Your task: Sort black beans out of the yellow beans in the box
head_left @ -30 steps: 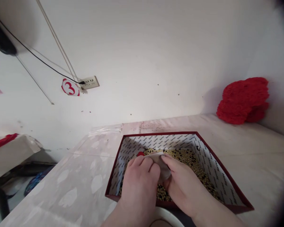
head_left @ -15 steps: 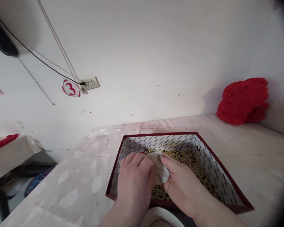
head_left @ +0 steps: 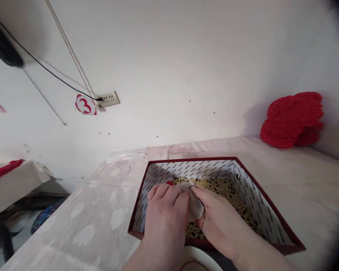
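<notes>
A dark red box [head_left: 271, 209] with a patterned white lining sits on the table in front of me. It holds a layer of yellow and dark beans [head_left: 223, 188]. Both hands are inside it, pressed close together. My left hand [head_left: 165, 220] and my right hand [head_left: 219, 222] together grip a small white piece [head_left: 194, 205], cloth or bag I cannot tell, over the beans. A small red bit [head_left: 170, 183] shows just beyond my left fingers.
A white bowl rim [head_left: 200, 258] sits at the bottom edge below the box. A red fluffy bundle [head_left: 292, 118] leans in the right wall corner. The pale table [head_left: 96, 222] ends at the left; a socket [head_left: 109, 99] and red number tag [head_left: 85, 105] hang on the wall.
My hands shifted slightly over the beans while working the white piece between them, the left hand moving a little left then back. The box stayed put.
</notes>
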Motion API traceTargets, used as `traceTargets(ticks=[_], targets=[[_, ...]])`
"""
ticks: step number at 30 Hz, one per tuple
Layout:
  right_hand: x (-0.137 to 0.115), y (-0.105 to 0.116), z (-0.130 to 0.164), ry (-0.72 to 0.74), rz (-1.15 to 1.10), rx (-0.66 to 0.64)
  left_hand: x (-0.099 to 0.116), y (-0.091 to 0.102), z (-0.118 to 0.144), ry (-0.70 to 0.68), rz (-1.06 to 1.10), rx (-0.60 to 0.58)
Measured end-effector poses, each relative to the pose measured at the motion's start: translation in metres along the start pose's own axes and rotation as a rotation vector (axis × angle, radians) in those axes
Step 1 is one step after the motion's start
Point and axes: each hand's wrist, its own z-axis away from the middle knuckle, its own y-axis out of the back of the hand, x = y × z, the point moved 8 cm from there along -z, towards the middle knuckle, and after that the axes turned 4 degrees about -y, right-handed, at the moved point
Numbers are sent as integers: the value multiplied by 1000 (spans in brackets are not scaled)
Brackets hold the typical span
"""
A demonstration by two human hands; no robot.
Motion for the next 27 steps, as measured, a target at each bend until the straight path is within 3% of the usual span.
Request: traceTargets(ticks=[8, 13, 21, 27], targets=[[-2, -4, 2, 12, 34, -42, -7, -1, 1, 69, 11, -40], [1, -6, 1, -28, 33, -81, -19, 6, 0, 120, -14, 16], [-3, 2, -2, 24, 9, 8, -10, -1, 3, 57, -20, -25], [-1, -3, -2, -3, -5, -42, -16, 5, 2, 96, -44, 26]])
